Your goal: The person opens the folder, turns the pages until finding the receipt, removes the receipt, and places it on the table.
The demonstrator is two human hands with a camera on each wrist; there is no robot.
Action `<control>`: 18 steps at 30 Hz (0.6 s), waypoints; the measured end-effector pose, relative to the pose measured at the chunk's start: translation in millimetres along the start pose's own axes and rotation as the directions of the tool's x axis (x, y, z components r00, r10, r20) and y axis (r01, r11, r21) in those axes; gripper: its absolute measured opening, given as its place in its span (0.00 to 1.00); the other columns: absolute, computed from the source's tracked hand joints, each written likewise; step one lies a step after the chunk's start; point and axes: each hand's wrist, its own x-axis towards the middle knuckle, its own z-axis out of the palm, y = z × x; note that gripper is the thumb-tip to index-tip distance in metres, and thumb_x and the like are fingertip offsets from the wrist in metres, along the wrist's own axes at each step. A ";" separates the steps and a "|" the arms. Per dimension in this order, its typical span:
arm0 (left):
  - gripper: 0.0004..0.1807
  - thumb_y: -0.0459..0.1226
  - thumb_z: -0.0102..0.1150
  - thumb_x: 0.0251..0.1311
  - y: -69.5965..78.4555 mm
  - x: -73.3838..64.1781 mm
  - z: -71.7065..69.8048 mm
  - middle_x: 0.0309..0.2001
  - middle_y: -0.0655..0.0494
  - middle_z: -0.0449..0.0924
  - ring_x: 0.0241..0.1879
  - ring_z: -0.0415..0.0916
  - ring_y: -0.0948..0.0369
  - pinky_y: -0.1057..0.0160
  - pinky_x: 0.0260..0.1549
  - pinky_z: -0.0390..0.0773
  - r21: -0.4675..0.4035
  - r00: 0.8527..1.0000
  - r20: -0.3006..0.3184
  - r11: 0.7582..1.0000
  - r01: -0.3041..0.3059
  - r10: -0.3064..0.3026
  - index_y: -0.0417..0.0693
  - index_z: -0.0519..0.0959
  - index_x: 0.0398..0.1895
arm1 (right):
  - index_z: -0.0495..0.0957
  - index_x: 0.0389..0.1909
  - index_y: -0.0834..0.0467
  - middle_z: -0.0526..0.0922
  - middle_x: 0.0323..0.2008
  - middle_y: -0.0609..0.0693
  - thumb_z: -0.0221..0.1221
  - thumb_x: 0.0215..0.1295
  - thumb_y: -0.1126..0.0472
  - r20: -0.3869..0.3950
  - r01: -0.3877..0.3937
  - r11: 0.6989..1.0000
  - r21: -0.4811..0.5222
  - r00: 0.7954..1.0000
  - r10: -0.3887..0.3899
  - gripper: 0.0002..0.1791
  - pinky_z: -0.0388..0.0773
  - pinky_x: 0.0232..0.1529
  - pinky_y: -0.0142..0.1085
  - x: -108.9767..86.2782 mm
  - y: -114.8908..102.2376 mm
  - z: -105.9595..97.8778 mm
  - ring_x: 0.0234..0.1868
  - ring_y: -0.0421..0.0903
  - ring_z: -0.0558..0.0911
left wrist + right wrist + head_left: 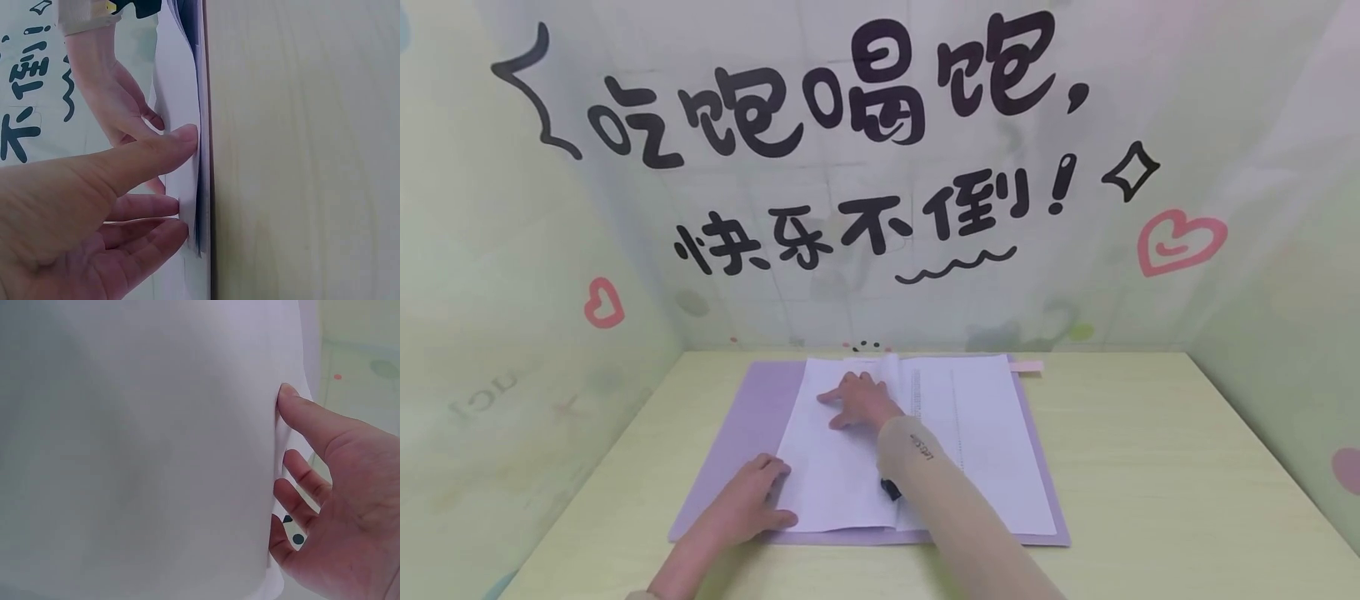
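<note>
A purple folder (752, 417) lies spread flat on the table with white sheets (1000, 442) on it. My left hand (748, 504) rests at the lower left of the left-hand sheet, thumb and fingers spread. In the left wrist view, the thumb and fingertips of that left hand (125, 200) press on the paper near its edge. Higher up on the same sheet, my right hand (859, 400) touches the paper with its fingers apart. The right wrist view has its fingertips along the bulging near side of the sheet (156, 456).
A pink tab (1028, 367) sticks out at the folder's upper right. Beneath the right sleeve (940, 475) a small black object (890, 489) shows. Light wood table (1150, 467) surrounds the folder, and a printed wall covering (880, 308) stands behind it.
</note>
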 end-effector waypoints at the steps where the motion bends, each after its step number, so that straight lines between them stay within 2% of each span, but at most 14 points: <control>1: 0.36 0.44 0.80 0.38 0.2 0.0 -0.3 0.50 0.43 0.78 0.51 0.77 0.47 0.45 0.55 0.78 -0.004 1.000 0.001 1.000 0.000 0.000 0.36 0.78 0.51 | 0.69 0.67 0.30 0.71 0.65 0.49 0.65 0.62 0.44 0.001 0.001 1.000 -0.001 1.000 -0.001 0.31 0.67 0.65 0.52 0.0 -0.2 0.1 0.62 0.50 0.68; 6: 0.34 0.43 0.80 0.38 0.4 0.4 -0.2 0.47 0.50 0.78 0.42 0.75 0.59 0.55 0.46 0.81 -0.019 1.000 -0.008 1.000 0.001 -0.001 0.41 0.79 0.51 | 0.68 0.68 0.30 0.70 0.66 0.49 0.64 0.63 0.44 0.009 -0.002 1.000 -0.008 1.000 0.002 0.31 0.67 0.67 0.52 -1.0 0.1 -2.7 0.64 0.50 0.68; 8: 0.33 0.43 0.80 0.38 0.1 1.0 0.1 0.47 0.51 0.78 0.41 0.74 0.60 0.57 0.44 0.81 -0.017 1.000 -0.014 1.000 -0.006 0.006 0.42 0.79 0.51 | 0.68 0.67 0.30 0.70 0.66 0.49 0.64 0.63 0.44 0.007 -0.007 1.000 -0.006 1.000 0.007 0.31 0.67 0.67 0.53 -1.4 0.3 -3.9 0.65 0.50 0.68; 18: 0.34 0.43 0.80 0.37 -0.6 -1.6 0.2 0.51 0.45 0.79 0.52 0.76 0.46 0.44 0.56 0.77 -0.024 1.000 -0.016 1.000 0.006 -0.007 0.41 0.80 0.51 | 0.68 0.68 0.30 0.70 0.67 0.49 0.64 0.63 0.45 0.019 -0.006 1.000 0.008 1.000 0.006 0.31 0.68 0.66 0.51 -1.0 -1.2 -0.3 0.64 0.50 0.67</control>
